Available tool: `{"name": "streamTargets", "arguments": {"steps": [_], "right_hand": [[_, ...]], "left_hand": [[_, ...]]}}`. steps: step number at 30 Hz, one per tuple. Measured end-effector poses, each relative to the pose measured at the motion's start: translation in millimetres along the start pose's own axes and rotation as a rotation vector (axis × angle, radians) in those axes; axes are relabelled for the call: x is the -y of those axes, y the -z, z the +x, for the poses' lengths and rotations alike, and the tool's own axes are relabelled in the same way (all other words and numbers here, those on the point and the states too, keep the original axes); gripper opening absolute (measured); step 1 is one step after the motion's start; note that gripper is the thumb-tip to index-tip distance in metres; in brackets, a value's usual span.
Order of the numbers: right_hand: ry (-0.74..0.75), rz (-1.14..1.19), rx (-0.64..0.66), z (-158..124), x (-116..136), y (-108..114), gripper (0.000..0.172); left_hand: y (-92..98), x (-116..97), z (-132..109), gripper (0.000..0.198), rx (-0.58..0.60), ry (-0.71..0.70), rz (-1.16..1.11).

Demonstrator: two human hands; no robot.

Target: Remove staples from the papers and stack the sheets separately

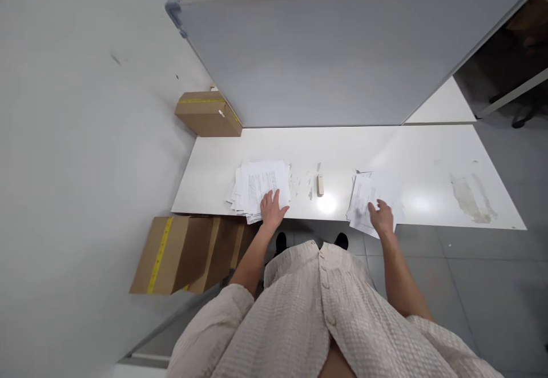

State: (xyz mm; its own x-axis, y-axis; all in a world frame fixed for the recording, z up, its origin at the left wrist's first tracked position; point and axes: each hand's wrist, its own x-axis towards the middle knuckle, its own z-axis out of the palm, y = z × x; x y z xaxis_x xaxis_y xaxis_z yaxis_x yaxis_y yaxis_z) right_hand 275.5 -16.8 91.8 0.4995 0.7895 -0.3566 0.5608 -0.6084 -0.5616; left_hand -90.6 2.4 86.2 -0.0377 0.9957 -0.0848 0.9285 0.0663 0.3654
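Observation:
On the left of the white table lies an untidy stack of printed papers (261,181), its sheets fanned out at the edges. My left hand (273,209) rests with fingers spread on the lower right corner of that stack. To the right is a smaller pile of papers (363,198), partly over the table's front edge. Above this pile my right hand (381,216) is open, its fingers apart and nothing held in them; whether it touches the top sheet I cannot tell. Between the two piles stands a small beige block (320,185).
A whiteboard (317,64) rises along the back of the table (428,161). One cardboard box (208,114) sits at the back left corner; open cardboard boxes (160,255) stand below the left front edge. Dark smudges and a brownish patch mark the tabletop.

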Motion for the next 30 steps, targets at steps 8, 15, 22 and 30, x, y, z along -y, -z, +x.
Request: {"name": "streamTargets", "arguments": {"steps": [8,15,22,30], "right_hand": [[0.374,0.016,0.345,-50.6,74.4,-67.3,0.048],[0.54,0.015,0.483,-67.7,107.1,-95.0,0.039],[0.524,0.052,0.555,-74.2,116.9,-111.0,0.034],[0.392,0.208,0.661,-76.4,114.9,-121.5,0.029]], "left_hand": [[4.9,25.4,-5.1,0.031,0.099,-0.1,-0.201],[2.5,26.6,2.7,0.022,0.027,0.045,-0.277],[5.7,32.5,9.6,0.031,-0.029,0.119,-0.379],[17.9,41.0,0.2,0.038,0.012,0.057,-0.487]]}}
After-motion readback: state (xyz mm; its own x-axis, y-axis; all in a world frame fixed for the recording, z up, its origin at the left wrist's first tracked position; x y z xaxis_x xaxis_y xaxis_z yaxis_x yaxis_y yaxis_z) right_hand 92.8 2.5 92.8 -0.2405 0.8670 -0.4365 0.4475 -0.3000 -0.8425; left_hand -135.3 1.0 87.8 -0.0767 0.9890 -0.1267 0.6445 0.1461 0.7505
